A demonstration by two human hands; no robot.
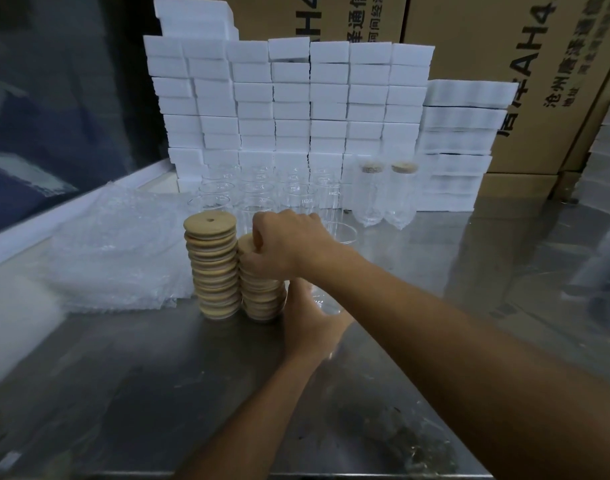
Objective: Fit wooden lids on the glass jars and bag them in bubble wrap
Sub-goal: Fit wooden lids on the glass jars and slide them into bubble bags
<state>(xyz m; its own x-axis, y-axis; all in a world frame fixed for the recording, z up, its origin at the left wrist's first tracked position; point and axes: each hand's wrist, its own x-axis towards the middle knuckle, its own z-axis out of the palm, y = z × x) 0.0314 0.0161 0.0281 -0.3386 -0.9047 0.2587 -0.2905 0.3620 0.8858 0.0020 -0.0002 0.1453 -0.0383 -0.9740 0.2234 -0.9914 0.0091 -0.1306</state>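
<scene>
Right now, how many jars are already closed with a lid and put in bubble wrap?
2. The left bagged jar and the right bagged jar stand side by side at the back of the steel table, before the white foam blocks. None seems hidden.

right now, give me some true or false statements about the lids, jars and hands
1. Two stacks of wooden lids stand side by side. True.
2. The right hand takes a lid from the taller stack. False: it grips the top lid of the shorter stack.
3. Two bagged jars already carry lids. True.
4. The bubble wrap bags lie right of the stacks. False: left.
5. The left hand holds a glass jar. True.
</scene>
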